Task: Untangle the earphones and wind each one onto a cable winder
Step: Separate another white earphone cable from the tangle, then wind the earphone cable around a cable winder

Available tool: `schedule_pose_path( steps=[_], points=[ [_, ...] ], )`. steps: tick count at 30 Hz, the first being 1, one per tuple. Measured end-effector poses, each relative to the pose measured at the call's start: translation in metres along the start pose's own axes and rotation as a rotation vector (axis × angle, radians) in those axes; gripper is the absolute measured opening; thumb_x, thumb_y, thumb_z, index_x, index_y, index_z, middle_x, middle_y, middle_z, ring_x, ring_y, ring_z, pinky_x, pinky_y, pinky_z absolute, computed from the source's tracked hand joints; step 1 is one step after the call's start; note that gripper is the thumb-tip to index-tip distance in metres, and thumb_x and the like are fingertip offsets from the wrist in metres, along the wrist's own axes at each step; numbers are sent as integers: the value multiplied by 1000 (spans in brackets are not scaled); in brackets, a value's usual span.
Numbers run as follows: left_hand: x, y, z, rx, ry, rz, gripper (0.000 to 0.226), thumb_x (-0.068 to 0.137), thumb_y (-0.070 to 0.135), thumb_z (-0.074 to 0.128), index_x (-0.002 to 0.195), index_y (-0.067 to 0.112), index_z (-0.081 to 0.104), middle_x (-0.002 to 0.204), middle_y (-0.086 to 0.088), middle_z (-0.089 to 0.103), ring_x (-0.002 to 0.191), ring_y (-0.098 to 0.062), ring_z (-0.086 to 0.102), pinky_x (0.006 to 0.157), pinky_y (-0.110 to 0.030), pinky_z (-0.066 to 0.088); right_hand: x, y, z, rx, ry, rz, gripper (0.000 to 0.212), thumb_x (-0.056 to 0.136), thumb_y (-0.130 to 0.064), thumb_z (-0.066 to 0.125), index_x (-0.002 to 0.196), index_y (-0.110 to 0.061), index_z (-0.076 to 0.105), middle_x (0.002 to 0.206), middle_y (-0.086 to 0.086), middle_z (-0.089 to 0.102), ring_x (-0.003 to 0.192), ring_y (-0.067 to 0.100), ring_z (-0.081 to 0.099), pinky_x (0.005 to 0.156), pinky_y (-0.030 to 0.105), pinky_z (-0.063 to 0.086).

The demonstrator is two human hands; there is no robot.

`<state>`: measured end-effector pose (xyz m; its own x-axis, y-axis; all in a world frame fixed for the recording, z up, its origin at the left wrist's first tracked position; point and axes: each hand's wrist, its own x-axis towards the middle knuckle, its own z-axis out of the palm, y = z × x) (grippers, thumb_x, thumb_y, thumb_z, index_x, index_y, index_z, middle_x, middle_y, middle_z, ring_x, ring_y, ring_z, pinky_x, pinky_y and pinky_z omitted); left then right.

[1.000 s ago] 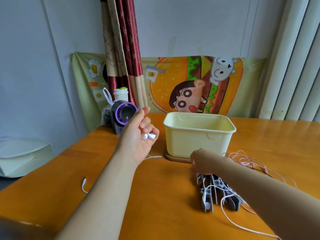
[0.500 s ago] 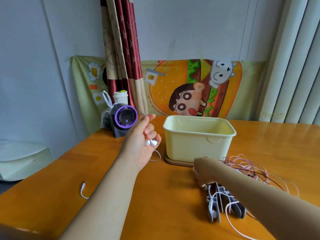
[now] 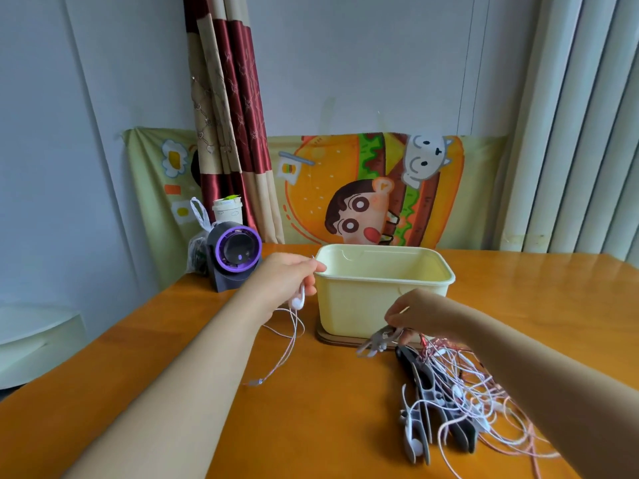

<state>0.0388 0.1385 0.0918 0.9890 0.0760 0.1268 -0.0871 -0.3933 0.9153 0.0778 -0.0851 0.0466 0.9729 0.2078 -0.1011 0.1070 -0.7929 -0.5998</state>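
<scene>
Orange table (image 3: pixel 311 426) below a burger-print cloth (image 3: pixel 311 195): the left grip (image 3: pixel 288 283), just left of the cream tub (image 3: pixel 373 305), pinches white earbuds (image 3: pixel 298 300), their cable (image 3: pixel 287 344) dangling. Before the tub's front, the right grip (image 3: pixel 415 314) pinches a blurred grey cable winder (image 3: pixel 375 342); tangled earphones (image 3: pixel 473 385) lie by the tub's front right corner.

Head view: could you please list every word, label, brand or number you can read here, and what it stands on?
No text can be read.
Cartoon banner: pictures only, no words.
White cup: faint marks, too small to read.
Purple-ringed device: no visible brand.
Yellow tub: plain.
</scene>
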Motion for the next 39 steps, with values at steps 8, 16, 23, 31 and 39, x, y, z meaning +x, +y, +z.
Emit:
schedule_pose_path(
  steps=[8,16,23,31,39],
  points=[
    [12,-4,8,592,-99,-11,11,101,16,46,110,11,52,83,-4,66,61,-10,58,51,-20,46,2,16,3,-165,96,-118,24,97,-16,50,103,-4,70,88,6,69,59,-1,59,53,10,44],
    [14,-32,38,65,-85,-53,22,100,6,41,96,15,60,76,-2,61,57,-11,50,46,-21,41,-1,29,2,-31,202,-172,21,96,-18,52,102,-11,70,95,0,69,81,12,64,74,20,51],
    [3,-64,69,251,-210,168,38,93,43,58,128,30,56,122,13,58,113,-8,54,91,-23,44,-5,25,4,374,210,-138,21,95,-18,53,90,-11,73,87,17,71,68,13,59,73,31,48],
    [10,-57,65,-9,-39,329,20,81,36,72,99,36,63,97,15,65,86,-7,64,66,-11,49,-3,-6,5,561,227,-176,22,96,-22,52,92,-11,71,74,0,71,58,4,59,65,16,52],
    [24,-68,72,-746,-218,61,24,80,37,64,87,16,75,75,-5,69,69,-15,66,59,-25,54,19,-17,15,773,353,-295,26,99,-30,42,98,-21,67,99,1,70,94,15,65,86,27,49]
  ],
)
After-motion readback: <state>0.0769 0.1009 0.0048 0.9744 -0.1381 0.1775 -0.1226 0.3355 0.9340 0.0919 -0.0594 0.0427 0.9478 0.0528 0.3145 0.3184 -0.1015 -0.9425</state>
